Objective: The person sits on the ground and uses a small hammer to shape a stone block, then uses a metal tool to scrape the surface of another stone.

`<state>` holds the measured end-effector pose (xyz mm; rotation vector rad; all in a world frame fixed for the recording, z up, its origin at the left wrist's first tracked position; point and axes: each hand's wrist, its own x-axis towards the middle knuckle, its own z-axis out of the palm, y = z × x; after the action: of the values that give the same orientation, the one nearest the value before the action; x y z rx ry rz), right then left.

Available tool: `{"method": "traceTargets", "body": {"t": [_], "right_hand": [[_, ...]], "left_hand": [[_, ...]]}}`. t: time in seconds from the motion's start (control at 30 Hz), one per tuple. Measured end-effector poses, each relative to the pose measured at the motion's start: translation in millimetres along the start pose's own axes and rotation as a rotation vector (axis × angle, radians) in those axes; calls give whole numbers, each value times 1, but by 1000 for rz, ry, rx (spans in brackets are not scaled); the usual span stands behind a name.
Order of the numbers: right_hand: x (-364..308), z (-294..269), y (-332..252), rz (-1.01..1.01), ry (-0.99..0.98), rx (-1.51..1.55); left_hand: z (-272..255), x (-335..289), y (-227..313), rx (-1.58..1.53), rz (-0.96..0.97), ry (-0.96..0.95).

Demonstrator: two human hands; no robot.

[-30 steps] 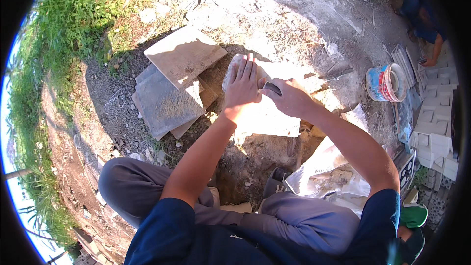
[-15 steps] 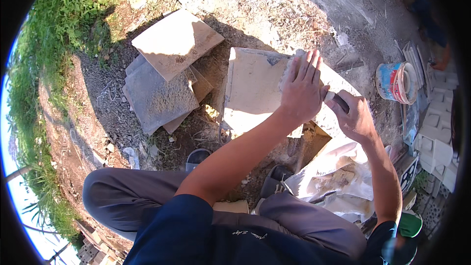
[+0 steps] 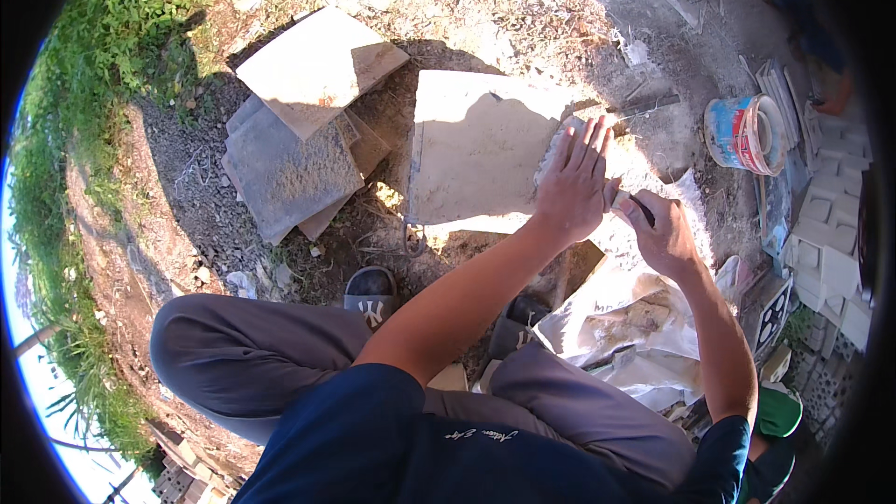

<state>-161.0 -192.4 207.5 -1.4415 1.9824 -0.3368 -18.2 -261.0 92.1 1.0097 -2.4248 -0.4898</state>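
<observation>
A pale, dusty square slab lies on the ground before me. My left hand rests flat at its right edge, fingers stretched out and pressed together, over a rough grey crust. My right hand, nearer to me, is closed around the dark handle of a hand tool. The tool's pale front end reaches toward my left hand's thumb. Its working end is hidden, so I cannot tell its exact kind.
Several stacked slabs lie to the left. A blue, white and red bucket stands at right. A white sack is by my right knee. Pale blocks line the right side. Another person's arm shows at the far right.
Both hands have slid toward me along the slab's right edge, the right still gripping the tool. More sunlight falls on the slab's far side. The whole view has shifted slightly.
</observation>
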Motion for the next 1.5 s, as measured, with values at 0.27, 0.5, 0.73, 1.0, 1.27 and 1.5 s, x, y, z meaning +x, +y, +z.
{"method": "traceTargets", "body": {"t": [0.27,0.5,0.73,1.0,1.27,1.5], "right_hand": [[4,20,-59,-328,-71,41],[-6,89,-58,-240,-255,-67],[-76,2,24,122,-51,-4],[-33,-11,-12,-175,-145,50],[7,43,-11,-215,-84,209],[-41,-11,54,63,-38,-20]], "left_hand": [[-75,-37,-31,216,-137,-54],[-72,-97,-64,294,-167,-119],[33,-53,55,7,19,-18],[-54,-35,25,28,-100,-67],[-37,-31,-34,196,-47,-101],[43,-11,49,-117,55,-65]]}}
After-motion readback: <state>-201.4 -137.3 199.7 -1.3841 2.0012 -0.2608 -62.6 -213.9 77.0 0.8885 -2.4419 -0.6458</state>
